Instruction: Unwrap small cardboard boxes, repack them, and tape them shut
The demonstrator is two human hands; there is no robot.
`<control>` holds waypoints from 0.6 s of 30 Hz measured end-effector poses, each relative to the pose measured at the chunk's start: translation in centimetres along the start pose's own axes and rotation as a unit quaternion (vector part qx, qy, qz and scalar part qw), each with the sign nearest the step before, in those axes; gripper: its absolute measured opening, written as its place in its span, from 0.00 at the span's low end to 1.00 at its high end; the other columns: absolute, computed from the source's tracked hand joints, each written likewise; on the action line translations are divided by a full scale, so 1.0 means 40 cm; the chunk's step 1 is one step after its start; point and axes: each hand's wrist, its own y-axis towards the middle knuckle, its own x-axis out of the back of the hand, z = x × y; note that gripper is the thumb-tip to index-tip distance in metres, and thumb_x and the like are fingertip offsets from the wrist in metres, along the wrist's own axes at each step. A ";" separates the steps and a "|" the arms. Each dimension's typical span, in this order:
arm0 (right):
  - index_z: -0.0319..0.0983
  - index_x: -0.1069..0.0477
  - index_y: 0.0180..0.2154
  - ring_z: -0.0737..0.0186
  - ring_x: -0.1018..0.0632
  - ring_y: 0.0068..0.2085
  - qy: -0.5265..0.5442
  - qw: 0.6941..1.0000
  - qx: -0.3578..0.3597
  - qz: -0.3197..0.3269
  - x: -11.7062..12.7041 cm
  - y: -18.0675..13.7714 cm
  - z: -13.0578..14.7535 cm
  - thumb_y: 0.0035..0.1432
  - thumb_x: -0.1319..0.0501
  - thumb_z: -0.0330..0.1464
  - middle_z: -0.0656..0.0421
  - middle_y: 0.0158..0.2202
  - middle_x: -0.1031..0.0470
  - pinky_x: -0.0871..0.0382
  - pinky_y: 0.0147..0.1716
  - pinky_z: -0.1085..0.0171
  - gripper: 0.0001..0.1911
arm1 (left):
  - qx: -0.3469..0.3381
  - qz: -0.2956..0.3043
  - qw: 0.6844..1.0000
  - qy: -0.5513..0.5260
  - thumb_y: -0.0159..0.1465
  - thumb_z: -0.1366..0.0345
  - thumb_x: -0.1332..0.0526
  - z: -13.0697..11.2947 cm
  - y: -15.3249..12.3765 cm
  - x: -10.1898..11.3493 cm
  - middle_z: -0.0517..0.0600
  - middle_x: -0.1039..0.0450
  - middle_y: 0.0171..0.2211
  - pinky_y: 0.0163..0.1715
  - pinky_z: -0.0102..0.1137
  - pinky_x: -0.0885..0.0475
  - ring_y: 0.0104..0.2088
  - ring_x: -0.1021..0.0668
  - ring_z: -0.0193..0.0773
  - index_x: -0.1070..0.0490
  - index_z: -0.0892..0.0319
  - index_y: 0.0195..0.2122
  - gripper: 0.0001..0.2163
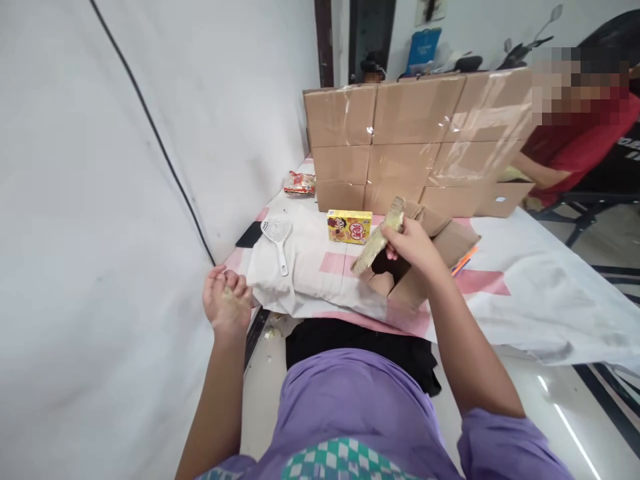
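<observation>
My right hand (414,245) is closed round a flat, crumbly, yellowish-brown block (376,241) and holds it tilted over a small open cardboard box (429,261) on the cloth-covered table. My left hand (227,300) hangs at the table's left edge with its fingers curled round pale crumbs of the same stuff. More crumbs lie on the floor below that hand.
A yellow snack box (349,226) and a white slotted scoop (278,239) lie on the white and pink cloth (530,280). Behind them stands a wall of taped cardboard boxes (415,143). A red packet (300,183) lies far left. Another person in red (580,143) sits at right.
</observation>
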 end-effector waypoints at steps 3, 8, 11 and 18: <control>0.40 0.37 0.31 0.65 0.28 0.15 -0.040 0.999 -0.016 -0.002 -0.015 0.094 0.007 0.63 0.39 0.31 0.64 0.16 0.31 0.37 0.13 0.70 0.09 | 0.018 0.028 0.999 -0.011 0.60 0.45 0.36 -0.011 -0.002 0.046 0.36 0.51 0.15 0.13 0.21 0.47 0.13 0.47 0.24 0.34 0.57 0.33 0.19; 0.40 0.38 0.32 0.64 0.25 0.17 -0.089 0.995 -0.043 0.020 -0.053 0.198 0.013 0.65 0.41 0.29 0.61 0.20 0.28 0.34 0.14 0.70 0.08 | 0.061 0.085 0.992 0.064 0.54 0.47 0.30 0.002 -0.034 0.092 0.39 0.44 0.21 0.24 0.25 0.30 0.20 0.34 0.26 0.32 0.59 0.32 0.20; 0.40 0.37 0.32 0.64 0.24 0.18 -0.096 0.993 -0.059 0.028 -0.061 0.229 0.016 0.65 0.42 0.28 0.60 0.21 0.27 0.34 0.14 0.70 0.08 | 0.080 0.094 0.986 0.116 0.48 0.66 0.24 0.016 -0.040 0.109 0.41 0.37 0.29 0.33 0.28 0.25 0.30 0.27 0.30 0.34 0.54 0.41 0.23; 0.39 0.35 0.34 0.66 0.25 0.18 -0.088 0.995 -0.049 -0.007 -0.039 0.203 0.002 0.65 0.45 0.27 0.59 0.23 0.26 0.34 0.17 0.70 0.05 | 0.172 -0.039 0.930 0.323 0.53 0.76 0.31 0.095 0.013 0.274 0.44 0.31 0.40 0.41 0.26 0.26 0.38 0.25 0.30 0.38 0.51 0.57 0.31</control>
